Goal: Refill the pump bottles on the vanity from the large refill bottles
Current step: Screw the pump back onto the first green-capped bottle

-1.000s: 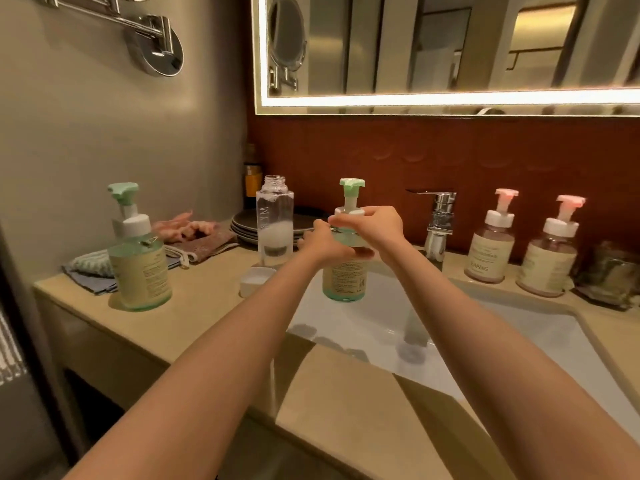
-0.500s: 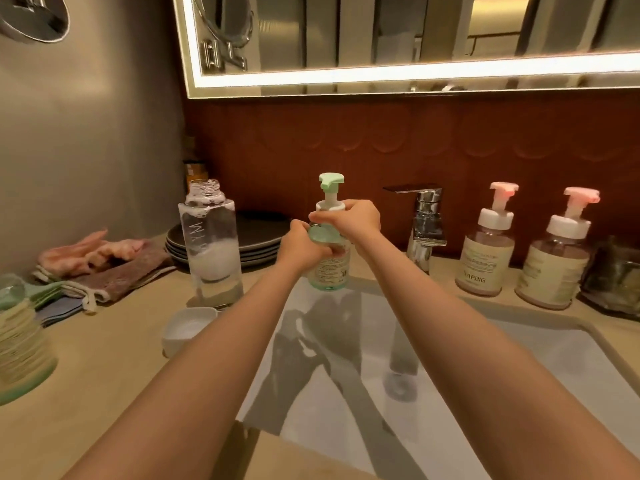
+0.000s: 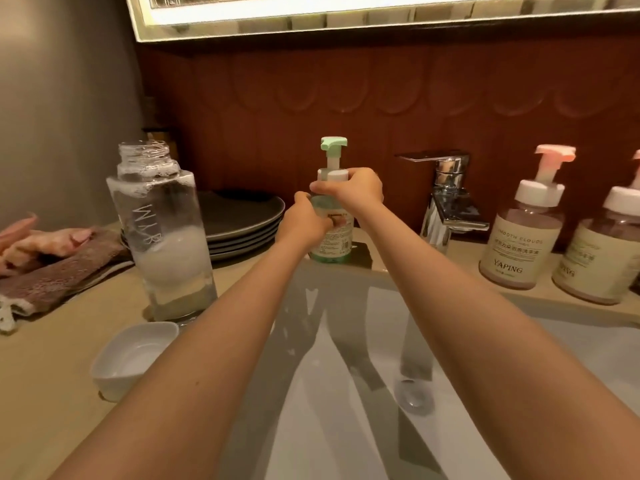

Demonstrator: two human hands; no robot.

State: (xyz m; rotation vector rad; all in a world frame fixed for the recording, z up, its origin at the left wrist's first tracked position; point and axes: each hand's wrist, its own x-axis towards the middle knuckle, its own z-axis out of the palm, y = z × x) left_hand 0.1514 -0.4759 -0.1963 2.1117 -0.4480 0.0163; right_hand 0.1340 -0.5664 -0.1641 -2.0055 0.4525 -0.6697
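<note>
Right hand (image 3: pixel 353 190) up top, fingers curled tight round the white plastic collar of the green pump bottle (image 3: pixel 331 245), just under the mint-green nozzle. Left hand (image 3: pixel 304 223) lower down, wrapped round the rounded, see-through body, fingertips across the paper label. The bottle stands upright on the beige stone counter (image 3: pixel 41 375) at the back rim of the sink (image 3: pixel 346 410), between a stack of dark matte plates (image 3: pixel 242 216) and the shiny chrome tap (image 3: pixel 446 199). Off to the left, nearer the camera, there's the tall refill bottle (image 3: pixel 166 237): clear, square-shouldered, threaded neck uncapped, white foam clinging inside and a little pale liquid at the bottom. Just in front of it a small white squarish cap (image 3: pixel 133 358) lies mouth-up. Further left, fuzzy brown and pink cloths (image 3: pixel 52 265) in a heap. Right of the tap, two pink-topped pump bottles (image 3: pixel 523 244) side by side, round, translucent, cream labels. Smooth white basin under both forearms, their shadows falling across it.
</note>
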